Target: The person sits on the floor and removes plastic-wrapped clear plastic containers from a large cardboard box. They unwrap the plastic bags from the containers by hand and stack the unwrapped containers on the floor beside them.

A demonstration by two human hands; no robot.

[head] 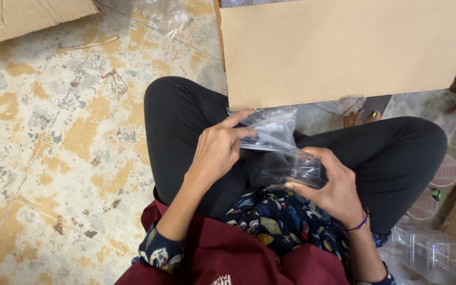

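Clear plastic bag (271, 131) at frame centre, over the lap, mouth pinched by left hand (216, 150). Right hand (333, 191) curls shut around clear plastic container (294, 168) partly inside. Risk: thin film could tear or slip if tugged against container edge.

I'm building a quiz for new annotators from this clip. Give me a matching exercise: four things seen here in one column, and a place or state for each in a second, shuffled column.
Things
1. left hand
2. right hand
3. cardboard flap
4. clear plastic containers

Places or states
A. lying on the floor at the lower right
B. pinching the top of the clear plastic bag
C. standing flat above the knees, at the top of the view
D. cupping the bagged clear item from below, wrist wearing a purple bracelet

Pairs: 1-B, 2-D, 3-C, 4-A
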